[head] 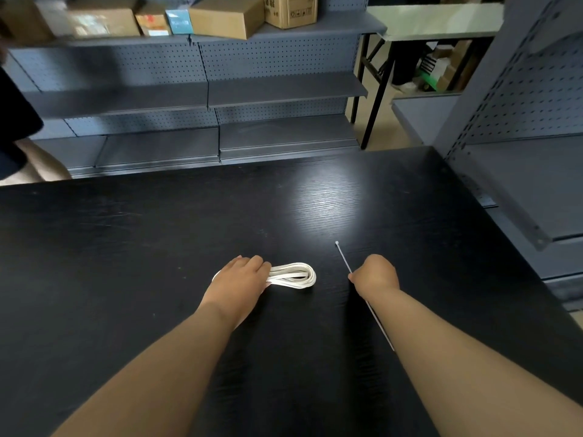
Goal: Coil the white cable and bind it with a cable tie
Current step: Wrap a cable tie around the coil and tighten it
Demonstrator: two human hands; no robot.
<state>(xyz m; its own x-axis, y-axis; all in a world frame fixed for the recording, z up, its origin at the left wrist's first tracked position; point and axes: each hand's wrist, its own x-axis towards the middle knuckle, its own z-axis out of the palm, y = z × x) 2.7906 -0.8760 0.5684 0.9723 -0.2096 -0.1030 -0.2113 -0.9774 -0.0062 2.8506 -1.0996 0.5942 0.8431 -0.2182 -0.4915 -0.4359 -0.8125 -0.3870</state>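
The white cable lies coiled in a flat oval bundle on the black table. My left hand rests flat on the coil's left half and covers it; only the right end of the loops shows. To the right, my right hand pinches a thin white cable tie near its middle. The tie's head points up and away from me, and its tail runs back along my right forearm. A gap of bare table separates the tie from the coil.
Grey pegboard shelving stands behind the table, with cardboard boxes on its top shelf. Another grey shelf unit sits close at the right edge. A person in dark clothing is at the far left.
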